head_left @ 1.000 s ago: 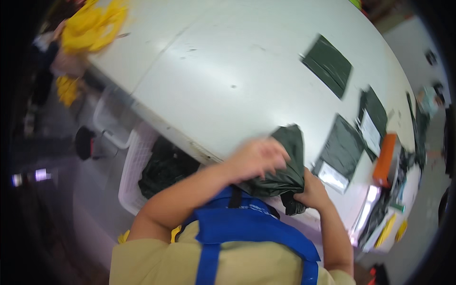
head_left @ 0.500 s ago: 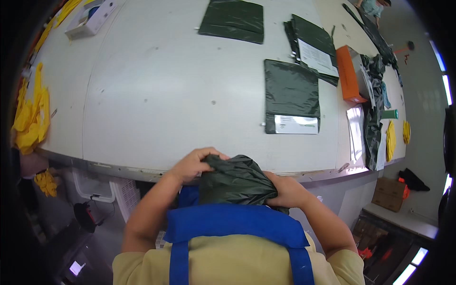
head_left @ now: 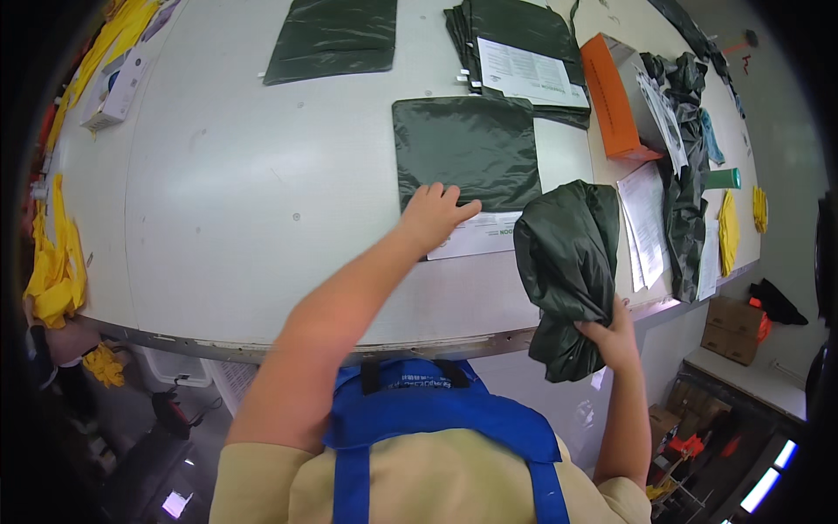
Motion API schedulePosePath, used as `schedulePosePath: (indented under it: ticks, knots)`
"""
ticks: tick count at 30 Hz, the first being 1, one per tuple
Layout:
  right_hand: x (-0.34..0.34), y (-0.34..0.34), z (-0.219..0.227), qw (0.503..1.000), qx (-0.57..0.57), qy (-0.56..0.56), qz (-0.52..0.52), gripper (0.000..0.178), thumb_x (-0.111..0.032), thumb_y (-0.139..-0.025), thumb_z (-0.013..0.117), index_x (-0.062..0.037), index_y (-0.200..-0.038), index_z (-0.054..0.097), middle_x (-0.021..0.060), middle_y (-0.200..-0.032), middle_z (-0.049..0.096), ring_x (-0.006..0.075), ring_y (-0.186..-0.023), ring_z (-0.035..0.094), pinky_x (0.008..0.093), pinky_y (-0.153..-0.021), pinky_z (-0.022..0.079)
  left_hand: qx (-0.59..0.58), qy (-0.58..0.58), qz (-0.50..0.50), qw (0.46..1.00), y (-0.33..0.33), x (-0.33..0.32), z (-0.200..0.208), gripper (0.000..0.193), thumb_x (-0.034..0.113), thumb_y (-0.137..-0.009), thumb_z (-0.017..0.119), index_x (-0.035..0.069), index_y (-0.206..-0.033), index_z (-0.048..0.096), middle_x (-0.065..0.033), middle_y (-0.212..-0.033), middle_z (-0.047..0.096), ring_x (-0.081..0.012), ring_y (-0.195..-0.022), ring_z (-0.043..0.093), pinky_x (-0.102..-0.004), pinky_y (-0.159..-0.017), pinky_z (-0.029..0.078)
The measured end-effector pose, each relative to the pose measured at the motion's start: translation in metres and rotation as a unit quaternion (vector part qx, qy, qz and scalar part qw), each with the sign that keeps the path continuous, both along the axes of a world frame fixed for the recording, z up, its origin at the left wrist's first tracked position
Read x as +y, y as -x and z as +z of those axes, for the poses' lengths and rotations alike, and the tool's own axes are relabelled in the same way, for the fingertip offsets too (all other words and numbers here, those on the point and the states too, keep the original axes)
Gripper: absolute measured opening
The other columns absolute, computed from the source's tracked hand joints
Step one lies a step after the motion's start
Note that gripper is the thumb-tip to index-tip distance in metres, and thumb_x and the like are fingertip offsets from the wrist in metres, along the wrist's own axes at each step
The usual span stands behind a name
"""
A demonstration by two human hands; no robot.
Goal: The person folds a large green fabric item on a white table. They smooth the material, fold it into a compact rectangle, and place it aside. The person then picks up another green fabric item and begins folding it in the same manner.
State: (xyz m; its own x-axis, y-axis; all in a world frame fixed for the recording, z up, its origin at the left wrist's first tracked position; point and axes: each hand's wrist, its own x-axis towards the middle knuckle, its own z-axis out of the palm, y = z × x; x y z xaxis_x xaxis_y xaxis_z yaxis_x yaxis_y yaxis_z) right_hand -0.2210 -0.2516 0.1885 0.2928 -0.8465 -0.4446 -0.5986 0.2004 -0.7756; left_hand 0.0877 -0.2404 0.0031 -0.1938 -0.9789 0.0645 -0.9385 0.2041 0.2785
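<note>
My right hand (head_left: pixel 614 336) grips a loose bundle of dark green shiny fabric (head_left: pixel 567 253), held up over the table's front edge. Its thumb lies across the cloth while most of its other fingers are hidden behind. My left hand (head_left: pixel 436 217) reaches forward with fingers apart, resting on the near part of a flat folded dark green fabric piece (head_left: pixel 467 153). From under that piece's near edge a white printed sheet (head_left: pixel 480 237) sticks out, partly covered by my left hand.
Another folded green piece (head_left: pixel 336 39) lies at the far left. A green stack (head_left: pixel 524 26) carries a printed sheet. Right of it are an orange-sided box (head_left: pixel 611 100), papers (head_left: pixel 644 223), and a green cylinder (head_left: pixel 722 179). Yellow fabric (head_left: pixel 57 271) lies along the left edge.
The green bundle has moved from in front of my body to the right, now in my right hand alone. My left hand let go and reached onto the folded piece. The view has shifted.
</note>
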Motion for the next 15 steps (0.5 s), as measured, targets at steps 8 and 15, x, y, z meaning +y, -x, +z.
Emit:
schedulePosePath:
  ticks: [8,15]
  knots:
    - [-0.02,-0.028,0.002,0.898,0.218,-0.019,0.381,0.062,-0.024,-0.067,0.068,-0.0081,-0.125,0.054,0.0241,-0.09,0.065,0.041,-0.088,0.062,0.0459,-0.079,0.049,-0.079,0.026,-0.052,0.995,-0.03,0.005,0.043,0.029,0.008,-0.073,0.059,0.005,-0.102,0.056,-0.0076,-0.105,0.049,-0.0237,-0.092,0.051,-0.0342,-0.072,0.05]
    - [-0.006,-0.072,-0.036,0.932,0.224,0.022,0.285,0.069,-0.027,-0.071,0.067,-0.0065,-0.133,0.046,0.0254,-0.094,0.065,0.0416,-0.092,0.061,0.0463,-0.082,0.049,0.055,0.065,-0.061,0.995,-0.044,0.051,0.096,0.035,0.002,-0.073,0.059,0.009,-0.108,0.056,-0.0067,-0.103,0.053,-0.0254,-0.089,0.053,-0.0345,-0.071,0.051]
